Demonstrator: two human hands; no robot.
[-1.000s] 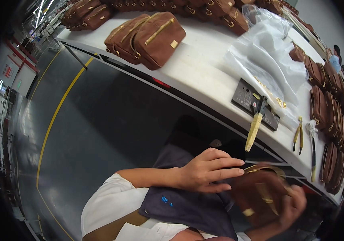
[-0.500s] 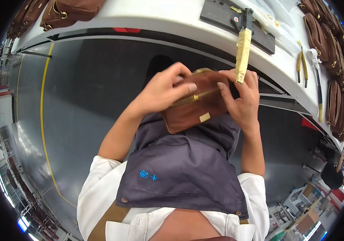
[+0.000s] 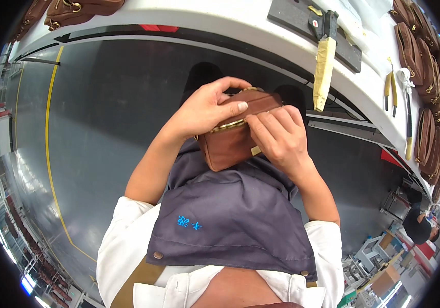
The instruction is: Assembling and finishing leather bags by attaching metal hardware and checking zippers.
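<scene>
A small brown leather pouch with a gold zipper is held up in front of my chest, over my grey apron. My left hand grips its upper left side, thumb lying along the top above the zipper. My right hand holds the right end, fingers pressed on the zipper line. The pouch's lower part shows between both hands.
A white workbench curves across the top. On it lie a dark mat with a tape-wrapped tool, pliers, and rows of brown bags at right and top left. Grey floor with a yellow line lies below. Another person stands at far right.
The view tilted down from the bench to my lap. Both hands brought the pouch together and up; my left thumb now lies across its top.
</scene>
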